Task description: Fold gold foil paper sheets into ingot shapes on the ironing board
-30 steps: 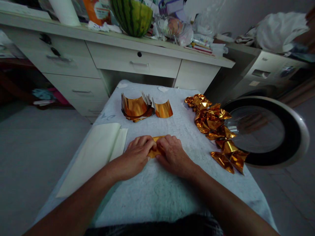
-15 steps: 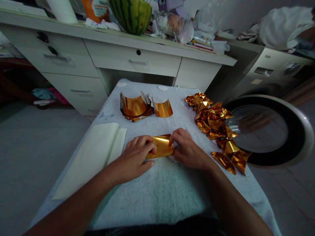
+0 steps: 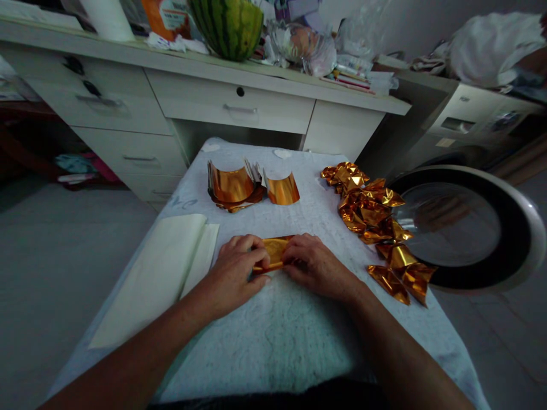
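A gold foil sheet (image 3: 274, 250), partly folded along its near edge, lies on the cloth-covered table between my hands. My left hand (image 3: 240, 267) grips its left end, fingers curled over the top and thumb at the near edge. At the right end my right hand (image 3: 316, 266) pinches the foil with bent fingers. Beyond them stand a stack of curved gold sheets (image 3: 233, 185) and a smaller curved piece (image 3: 284, 190). Several folded, crinkled gold foil pieces (image 3: 371, 213) form a heap along the right side of the table.
Folded pale paper (image 3: 158, 273) covers part of the table's left side. Behind the table (image 3: 299, 336) is a white drawer unit (image 3: 205, 99) with a watermelon (image 3: 231, 28) on top. An open round washer door (image 3: 470, 225) borders the right edge.
My right hand has shifted left and now covers the foil's right end. The foil's near edge is now raised or folded, and less of its surface shows. My left hand stays nearly where it was.
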{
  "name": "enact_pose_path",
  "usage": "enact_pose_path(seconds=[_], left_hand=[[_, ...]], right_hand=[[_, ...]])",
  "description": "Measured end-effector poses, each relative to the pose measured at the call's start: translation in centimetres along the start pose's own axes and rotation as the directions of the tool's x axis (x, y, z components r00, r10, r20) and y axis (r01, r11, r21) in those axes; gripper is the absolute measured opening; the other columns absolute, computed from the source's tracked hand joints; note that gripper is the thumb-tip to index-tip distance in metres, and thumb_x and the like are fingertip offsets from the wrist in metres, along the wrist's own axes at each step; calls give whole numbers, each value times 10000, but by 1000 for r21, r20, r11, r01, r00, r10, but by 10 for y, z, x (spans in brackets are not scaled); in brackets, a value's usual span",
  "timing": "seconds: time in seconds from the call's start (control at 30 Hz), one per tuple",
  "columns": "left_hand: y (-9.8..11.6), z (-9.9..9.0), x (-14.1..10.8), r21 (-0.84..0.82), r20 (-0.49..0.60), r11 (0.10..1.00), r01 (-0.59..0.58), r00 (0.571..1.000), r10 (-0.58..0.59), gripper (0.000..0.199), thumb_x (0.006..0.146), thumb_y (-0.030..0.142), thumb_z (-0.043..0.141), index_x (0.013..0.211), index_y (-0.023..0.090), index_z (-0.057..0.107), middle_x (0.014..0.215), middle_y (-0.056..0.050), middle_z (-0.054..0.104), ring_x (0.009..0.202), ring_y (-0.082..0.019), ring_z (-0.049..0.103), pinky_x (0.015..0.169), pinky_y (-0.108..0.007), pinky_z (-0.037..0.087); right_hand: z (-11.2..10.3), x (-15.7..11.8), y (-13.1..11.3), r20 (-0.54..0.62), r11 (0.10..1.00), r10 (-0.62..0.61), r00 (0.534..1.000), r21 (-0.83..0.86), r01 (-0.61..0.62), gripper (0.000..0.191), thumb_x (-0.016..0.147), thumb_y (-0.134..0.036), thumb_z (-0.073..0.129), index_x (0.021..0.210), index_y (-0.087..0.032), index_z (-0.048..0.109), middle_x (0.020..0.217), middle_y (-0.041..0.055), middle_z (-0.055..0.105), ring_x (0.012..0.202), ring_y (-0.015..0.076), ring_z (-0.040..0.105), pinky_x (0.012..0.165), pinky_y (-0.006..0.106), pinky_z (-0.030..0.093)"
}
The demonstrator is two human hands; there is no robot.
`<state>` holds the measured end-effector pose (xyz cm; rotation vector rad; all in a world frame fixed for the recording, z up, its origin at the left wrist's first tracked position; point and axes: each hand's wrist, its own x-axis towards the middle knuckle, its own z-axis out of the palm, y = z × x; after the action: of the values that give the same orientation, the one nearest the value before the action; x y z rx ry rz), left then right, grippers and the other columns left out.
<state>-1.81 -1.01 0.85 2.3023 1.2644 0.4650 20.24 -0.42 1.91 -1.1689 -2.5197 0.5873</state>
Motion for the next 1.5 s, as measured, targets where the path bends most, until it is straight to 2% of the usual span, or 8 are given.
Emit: enact_pose_path(seconds=[0.07,0.33,0.5,0.7,0.87,1.2,1.5], left_hand=[[0,-1,1,0,-14,1000,-3,1000,3,19,814,230,627,797,230,618,1030,-29,592,1041,-249,500,910,-431,413],[-2,0,3,36,-10,999,5,1000,-4,142,899,266,539,834,220,657,916,-29,619,938,-235,523,842,-416,415],[0,0,3,71,-5,997,24,1000,-24,175,916,285,519,841,215,661,912,-37,600,930,-245,503,823,-421,408],[2,0,5,132,10,990,46,999,-48,217,936,288,490,834,192,656,912,-58,587,919,-261,485,805,-429,405],[0,2,4,162,-17,986,45,999,-43,223,946,291,480,834,196,648,903,-49,583,905,-247,484,811,-415,403],[2,0,3,230,-36,964,129,992,-124,227,924,328,524,776,197,635,880,-52,588,885,-250,492,779,-401,389],[4,-2,3,248,-38,951,185,983,-181,217,923,277,480,794,192,634,899,-63,586,890,-263,487,763,-402,377]], right_hand=[[0,0,0,-3,1000,-6,1000,1,6,70,895,-168,574,871,-193,635,928,40,620,904,188,528,803,332,365],[2,1,1,-19,999,45,999,12,-44,111,933,-178,528,871,-182,619,919,40,603,884,179,513,805,324,375],[-2,0,1,-11,995,93,996,23,-93,99,930,-215,557,868,-181,627,955,56,594,913,193,501,823,343,383],[-5,-2,3,-6,992,114,993,47,-114,66,832,-118,623,852,-181,627,964,50,585,927,197,489,830,343,387],[1,1,6,-43,987,139,989,82,-136,101,876,-115,581,808,-174,627,907,44,587,890,184,499,816,336,382],[4,4,1,-84,944,329,940,50,-326,104,878,-186,615,777,-165,627,944,70,575,910,207,481,830,355,384],[8,6,0,-106,927,374,921,32,-373,119,848,-190,653,736,-165,622,940,69,569,919,209,474,841,356,381]])
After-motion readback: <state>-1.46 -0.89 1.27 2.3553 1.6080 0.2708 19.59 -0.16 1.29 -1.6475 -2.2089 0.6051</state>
